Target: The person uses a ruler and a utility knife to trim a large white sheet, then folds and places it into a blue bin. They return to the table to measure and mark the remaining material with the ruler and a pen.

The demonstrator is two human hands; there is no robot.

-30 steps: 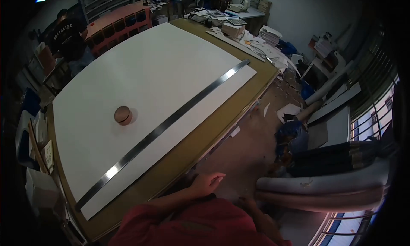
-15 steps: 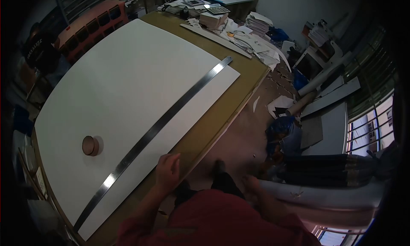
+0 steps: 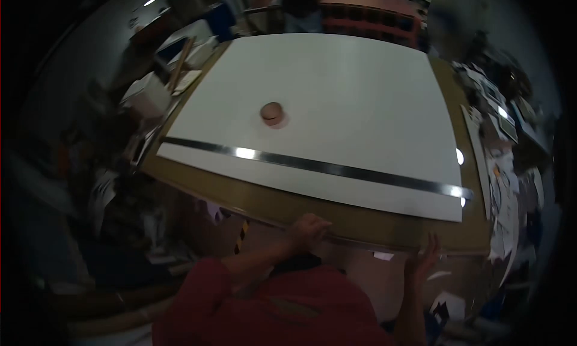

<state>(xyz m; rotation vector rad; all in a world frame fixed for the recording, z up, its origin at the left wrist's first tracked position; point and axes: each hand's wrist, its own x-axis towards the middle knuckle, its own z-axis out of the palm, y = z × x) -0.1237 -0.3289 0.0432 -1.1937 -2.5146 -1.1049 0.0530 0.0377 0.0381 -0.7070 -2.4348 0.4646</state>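
"What are the hands doing?"

"Neither seems to have hold of anything. The left grip point(image 3: 309, 230) is loosely curled near the close edge of the table point(image 3: 384, 229); I can't tell whether it touches that edge or hides something small."

"And the right?"

"The right grip point(image 3: 425, 259) has its fingers raised and apart, with nothing visible between them. It's to the right of the left grip, near the same edge; contact is hard to judge in that dimness."

"Where's the metal strip point(image 3: 336, 169), then?"

"Beyond both grips, lying across the white sheet point(image 3: 360, 106). One end is ahead of the right grip and a little to its right, poking past the sheet's side. The other lies well to the left of the left grip."

"The round brown piece point(image 3: 271, 113)?"

"On the sheet, past the strip, ahead of the left grip and slightly to its left."

"So which step would you call this?"

"My reading: hands poised at the table, strip laid out but not gripped."

"What would taking the strip call for?"

"A reach forward over the bare margin of table, grips well apart for an even hold. It looks thin, so the poking end is probably easiest to get under. I'd avoid dragging the sheet."
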